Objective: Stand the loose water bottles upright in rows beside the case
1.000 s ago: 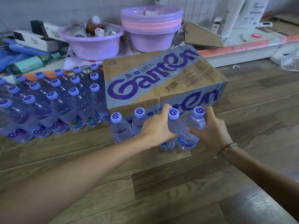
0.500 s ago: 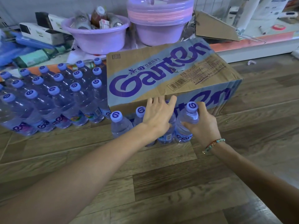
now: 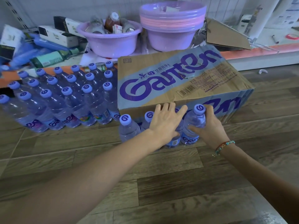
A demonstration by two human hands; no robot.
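Both arms are reaching in from the bottom of the frame toward centre. Left hand (image 3: 165, 122) is lying palm-down, fingers spread and extended flat, covering the top of a bottle (image 3: 174, 139) in the front row; fingertips are nearly touching the lower edge of the cardboard case (image 3: 178, 80), not curled around anything. Right hand (image 3: 208, 126) is wrapping around the rightmost bottle (image 3: 193, 125) from its right side, thumb across the front of the body, other fingers curling behind near the cap: a closed grip on that bottle. A beaded bracelet (image 3: 224, 147) is sitting on the right wrist. The front row is standing upright on the wood floor (image 3: 161, 183), touching the case's front face: four bottles, the two left ones (image 3: 129, 128) free of the hands. A larger block of upright bottles (image 3: 64, 97) is sitting in rows at centre left, just beside the case's left end. Two purple basins (image 3: 111, 41) are sitting in the upper centre behind the case.
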